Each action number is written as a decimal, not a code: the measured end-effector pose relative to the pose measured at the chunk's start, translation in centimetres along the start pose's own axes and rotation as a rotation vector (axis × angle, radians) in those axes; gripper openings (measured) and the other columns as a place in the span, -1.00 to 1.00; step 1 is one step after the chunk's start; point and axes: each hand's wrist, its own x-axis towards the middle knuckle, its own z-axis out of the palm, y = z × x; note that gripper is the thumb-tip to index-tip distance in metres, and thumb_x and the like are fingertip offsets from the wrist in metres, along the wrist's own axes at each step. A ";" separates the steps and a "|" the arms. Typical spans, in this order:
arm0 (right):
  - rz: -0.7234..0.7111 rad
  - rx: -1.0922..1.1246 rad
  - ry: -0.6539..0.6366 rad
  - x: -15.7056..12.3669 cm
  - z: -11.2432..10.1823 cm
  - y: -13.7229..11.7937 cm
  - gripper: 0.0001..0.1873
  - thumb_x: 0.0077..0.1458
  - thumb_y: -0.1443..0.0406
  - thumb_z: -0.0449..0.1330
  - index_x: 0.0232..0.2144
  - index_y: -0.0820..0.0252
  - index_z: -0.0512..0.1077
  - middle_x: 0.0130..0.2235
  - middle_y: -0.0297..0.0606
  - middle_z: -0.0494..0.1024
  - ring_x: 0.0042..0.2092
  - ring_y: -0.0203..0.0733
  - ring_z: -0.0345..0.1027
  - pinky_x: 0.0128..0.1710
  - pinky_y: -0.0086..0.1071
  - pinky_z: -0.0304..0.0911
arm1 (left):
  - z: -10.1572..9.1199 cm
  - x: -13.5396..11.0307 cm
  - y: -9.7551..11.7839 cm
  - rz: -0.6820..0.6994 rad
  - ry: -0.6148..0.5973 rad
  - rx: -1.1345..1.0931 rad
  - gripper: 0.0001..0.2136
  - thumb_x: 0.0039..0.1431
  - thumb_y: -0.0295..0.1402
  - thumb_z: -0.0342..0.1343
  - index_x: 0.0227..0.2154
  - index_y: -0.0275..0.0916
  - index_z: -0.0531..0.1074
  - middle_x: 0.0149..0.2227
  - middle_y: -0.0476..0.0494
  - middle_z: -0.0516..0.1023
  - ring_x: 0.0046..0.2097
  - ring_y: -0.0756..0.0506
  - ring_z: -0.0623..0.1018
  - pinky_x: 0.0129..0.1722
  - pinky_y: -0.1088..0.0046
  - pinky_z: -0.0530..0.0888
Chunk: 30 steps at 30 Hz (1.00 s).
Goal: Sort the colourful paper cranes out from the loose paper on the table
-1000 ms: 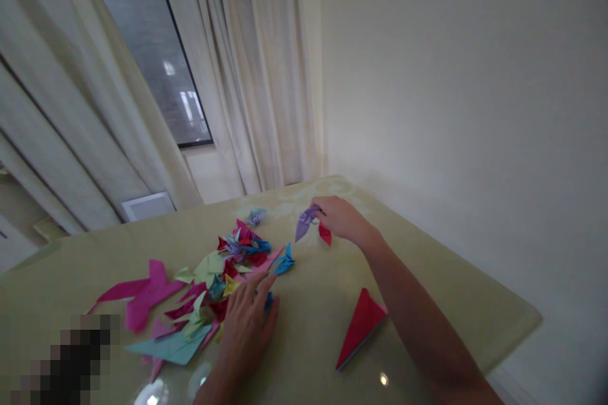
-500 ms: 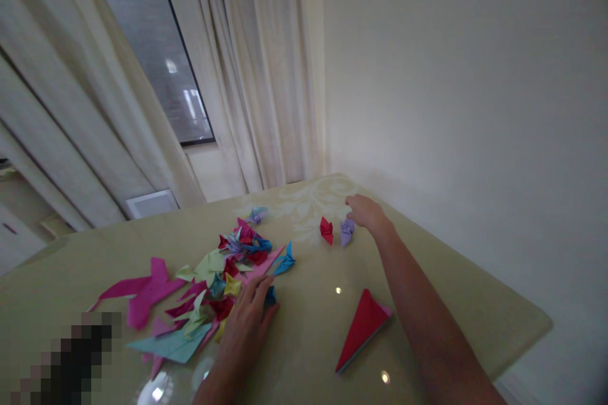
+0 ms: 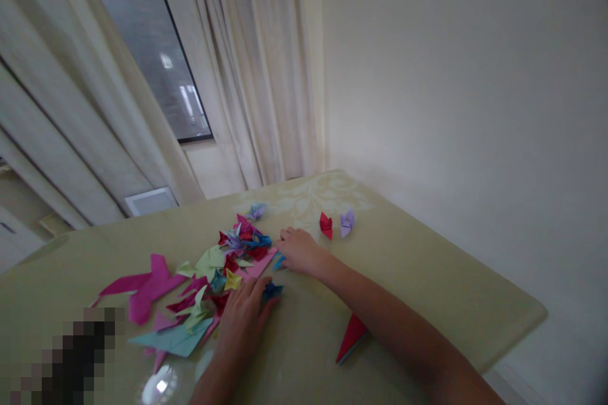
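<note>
A heap of folded coloured paper pieces (image 3: pixel 223 259) lies on a pale green table (image 3: pixel 427 285). My left hand (image 3: pixel 242 313) rests flat on the near edge of the heap, fingers stretched out, beside a small blue piece (image 3: pixel 273 291). My right hand (image 3: pixel 298 249) lies on the heap's right edge, its fingers curled over a blue folded piece (image 3: pixel 279 261). A small red folded piece (image 3: pixel 325 225) and a small purple one (image 3: pixel 347 222) stand apart to the right of the heap. A red folded triangle (image 3: pixel 351 336) lies near me, partly hidden under my right forearm.
A large magenta paper shape (image 3: pixel 142 285) and a teal triangle (image 3: pixel 175 338) lie at the heap's left. Curtains (image 3: pixel 247 76) and a window (image 3: pixel 142 44) stand behind the table, a plain wall to the right. The table's right edge is close to the wall.
My right hand set the purple piece down beside the red one, then pulled back left to the blue piece at the heap's edge. My left hand stayed on the heap.
</note>
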 end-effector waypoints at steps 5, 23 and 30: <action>0.123 -0.002 -0.064 0.2 -0.3 1.6 -0.74 0.32 0.46 0.13 -0.10 0.29 0.62 -0.11 0.04 0.67 -0.02 0.08 0.59 -0.13 -0.24 0.46 | 0.2 0.0 0.3 0.034 -0.041 -0.065 -0.75 0.36 -0.28 0.12 0.04 -0.08 0.53 0.02 -0.18 0.63 0.03 -0.25 0.63 0.04 0.15 0.56; -0.074 0.381 0.023 -3.7 -7.3 2.6 -0.72 0.23 0.13 0.39 -0.13 0.19 0.58 -0.19 -0.25 0.65 -0.20 -0.20 0.49 -0.28 -0.44 0.20 | -1.4 0.4 2.4 0.008 0.188 -0.278 -0.85 0.42 -0.30 0.01 -0.13 -0.11 0.48 -0.04 -0.17 0.58 -0.06 -0.17 0.64 -0.09 0.27 0.59; -0.253 0.235 -0.114 -3.4 -6.3 -1.7 -0.90 0.28 0.32 0.25 -0.22 0.13 0.59 -0.17 -0.25 0.67 -0.16 -0.13 0.53 -0.32 -0.42 0.15 | -1.8 0.4 3.2 -0.003 0.278 -0.324 -0.86 0.46 -0.26 -0.02 -0.09 -0.10 0.42 -0.02 -0.18 0.59 -0.04 -0.17 0.65 -0.13 0.32 0.58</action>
